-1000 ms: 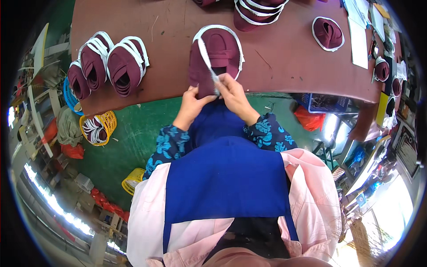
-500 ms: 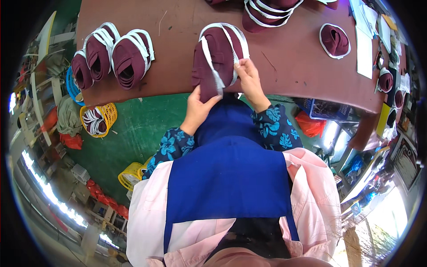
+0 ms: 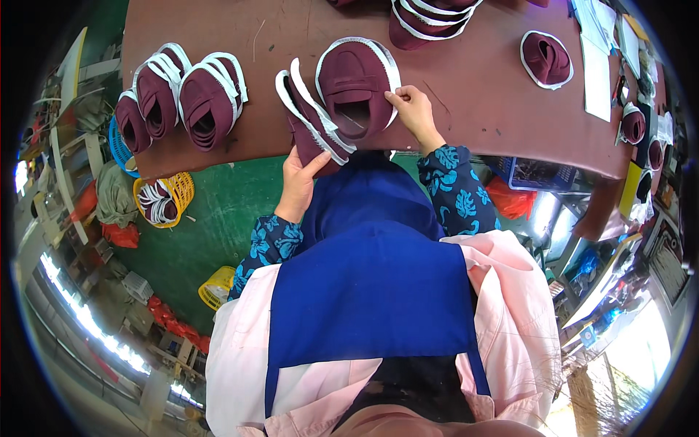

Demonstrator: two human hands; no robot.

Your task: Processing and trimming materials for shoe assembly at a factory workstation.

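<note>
Two maroon shoe uppers with white edging, folded side by side, are gripped in my left hand (image 3: 296, 188) at the table's near edge; the held shoe uppers (image 3: 304, 120) tilt to the left. Just right of them, another maroon shoe upper (image 3: 357, 87) lies with its strap and opening facing up. My right hand (image 3: 415, 115) pinches the white-trimmed right edge of that upper between thumb and finger. The left thumb lies across the lower end of its bundle, and the fingers beneath are partly hidden.
Stacks of maroon uppers (image 3: 207, 102) stand on the brown table (image 3: 466, 87) at left, with another stack (image 3: 429, 22) at the far middle. One single upper (image 3: 546, 60) lies at right near papers (image 3: 595, 80). A yellow basket (image 3: 183, 195) sits on the floor below left.
The uppers in my left hand have come away to the left from the one at my right hand, uncovering its strap and opening. My left hand has shifted left.
</note>
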